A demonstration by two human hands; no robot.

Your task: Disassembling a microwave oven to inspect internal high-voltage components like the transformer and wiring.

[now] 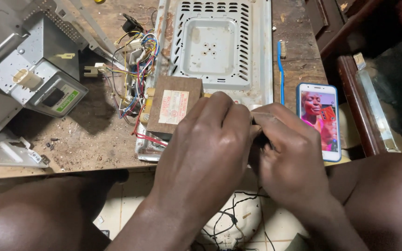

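Both hands, left [208, 148] and right [290, 158], meet clenched beside the brown transformer [173, 109] on the worktop [80, 139], whatever they grip hidden, phone [318, 122] nearby.

Dim warm indoor light, soft shadows under the metal parts, glowing phone screen [318, 122], slight edge blur.

transformer [173, 110] brown, pale pink-red label | wire bundle [138, 65] red, blue, yellow, white | toothbrush [281, 69] blue | phone [318, 122] blue-edged | base plate [219, 44] pale grey | tabletop [84, 139] worn brown
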